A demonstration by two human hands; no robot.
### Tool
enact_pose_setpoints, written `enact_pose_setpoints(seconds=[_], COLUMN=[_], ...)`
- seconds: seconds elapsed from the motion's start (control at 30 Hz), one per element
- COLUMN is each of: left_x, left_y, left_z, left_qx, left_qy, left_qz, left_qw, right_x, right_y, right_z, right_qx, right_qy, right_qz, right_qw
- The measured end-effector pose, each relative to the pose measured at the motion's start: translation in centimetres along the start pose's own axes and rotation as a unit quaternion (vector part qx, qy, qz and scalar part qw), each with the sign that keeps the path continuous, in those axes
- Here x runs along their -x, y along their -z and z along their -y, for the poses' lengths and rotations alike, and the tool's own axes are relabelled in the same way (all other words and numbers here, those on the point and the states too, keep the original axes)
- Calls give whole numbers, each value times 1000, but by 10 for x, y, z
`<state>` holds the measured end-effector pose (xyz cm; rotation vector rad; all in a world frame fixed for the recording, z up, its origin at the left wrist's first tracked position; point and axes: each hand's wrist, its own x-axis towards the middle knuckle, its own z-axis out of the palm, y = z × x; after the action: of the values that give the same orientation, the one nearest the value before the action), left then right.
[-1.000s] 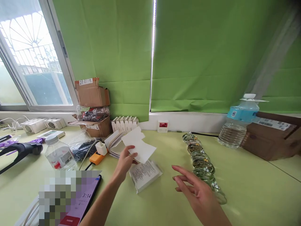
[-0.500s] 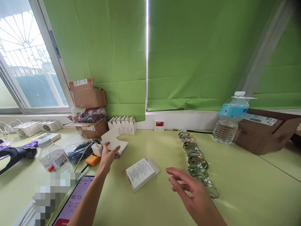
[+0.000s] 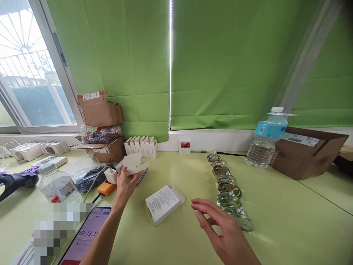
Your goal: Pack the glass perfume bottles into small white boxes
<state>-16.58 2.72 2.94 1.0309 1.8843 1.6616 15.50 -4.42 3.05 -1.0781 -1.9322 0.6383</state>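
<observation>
My left hand (image 3: 126, 184) is at the far left of the table, its thumb and fingers closed on a white die-cut cardboard piece (image 3: 133, 162). Beneath that piece lies a small stack of flat cards or leaflets (image 3: 142, 177), partly covered. Over the table's front my right hand (image 3: 220, 228) hovers with fingers apart and nothing in them. Between the hands rests a white printed box (image 3: 163, 203), lying flat with its end flap open to the right. Beside my right hand runs a row of clear bags (image 3: 230, 200) holding green and gold round items.
Several small white boxes (image 3: 141, 147) stand against the wall. A phone (image 3: 88, 233) running a timer, a plastic bottle (image 3: 59, 186) and an orange adapter (image 3: 106, 188) are at left. At right stand a large water bottle (image 3: 264, 141) and a cardboard box (image 3: 306, 158).
The white cardboard piece under my left hand has tilted and folded lower over the stack. My right hand stays nearly in place. The view has shifted slightly.
</observation>
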Motion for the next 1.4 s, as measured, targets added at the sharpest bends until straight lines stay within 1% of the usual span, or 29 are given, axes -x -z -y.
enact_pose_setpoints(seconds=[0.07, 0.17, 0.3, 0.4, 0.57, 0.67, 0.77, 0.9, 1.03, 1.27, 1.4], left_x=[3, 7, 12, 17, 23, 23, 22, 19, 17, 18, 20], left_y=[0, 0, -1, 1, 4, 4, 3, 4, 5, 5, 7], left_z=[0, 2, 5, 3, -8, -10, -5, 3, 6, 10, 5], left_qx=[-80, -180, -290, -361, -452, -488, -514, -532, -533, -522, -505], left_qy=[-36, -82, -122, -152, -204, -225, -230, -225, -228, -225, -230], left_qz=[-3, -19, -34, -47, -68, -54, -33, -17, 2, 18, 20], left_qw=[996, 980, 949, 919, 866, 841, 826, 816, 815, 823, 832], right_x=[0, 0, 1, 1, 1, 1, 2, 2, 2, 2, 3], right_y=[-1, -1, -2, -2, -3, -3, -3, -4, -6, -8, -8], right_z=[-1, -3, -6, -6, -5, -4, -4, -6, -9, -7, -3], right_qx=[11, 23, 30, 38, 52, 63, 74, 85, 88, 95, 77], right_qy=[12, 24, 33, 38, 48, 48, 47, 48, 59, 79, 67], right_qz=[6, 12, 20, 21, 18, 19, 20, 24, 28, 21, 7], right_qw=[1000, 999, 999, 998, 997, 997, 996, 995, 994, 992, 995])
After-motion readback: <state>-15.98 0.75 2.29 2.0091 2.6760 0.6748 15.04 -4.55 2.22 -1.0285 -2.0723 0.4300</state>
